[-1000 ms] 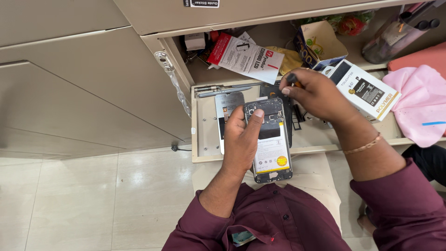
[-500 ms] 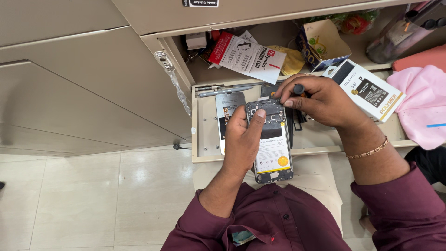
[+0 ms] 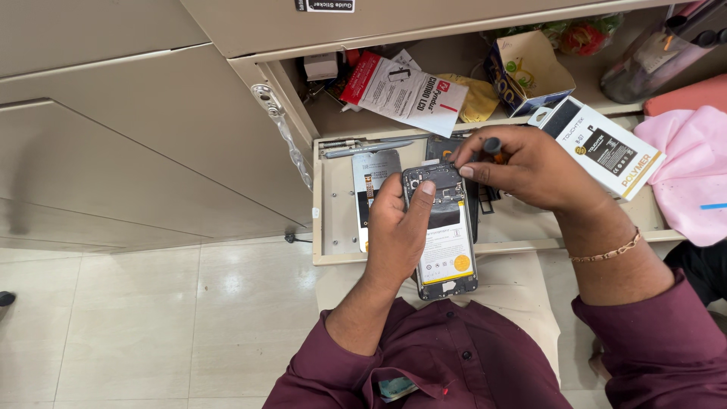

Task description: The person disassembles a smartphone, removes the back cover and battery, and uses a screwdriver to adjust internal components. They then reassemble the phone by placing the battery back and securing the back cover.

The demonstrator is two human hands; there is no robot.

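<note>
My left hand [image 3: 397,231] grips an opened phone [image 3: 447,246] with its back cover off, so the battery and circuit board show. Its thumb rests on the phone's upper left edge. My right hand [image 3: 530,167] holds a small dark-handled screwdriver [image 3: 492,145], its tip hidden at the top of the phone near the board. The phone is held over the front edge of a pulled-out drawer tray [image 3: 333,220]. A grey phone back panel [image 3: 372,178] lies in the tray just left of the phone.
The shelf above holds a white and red leaflet [image 3: 405,91], a small open carton [image 3: 530,68], a yellow cloth and a black and white box [image 3: 602,148]. A pink cloth [image 3: 689,178] lies at right. Beige cabinet doors and tiled floor fill the left.
My right hand has slid left from the tray's right part onto the top of the phone, bringing the screwdriver to the board. The left hand keeps its hold.
</note>
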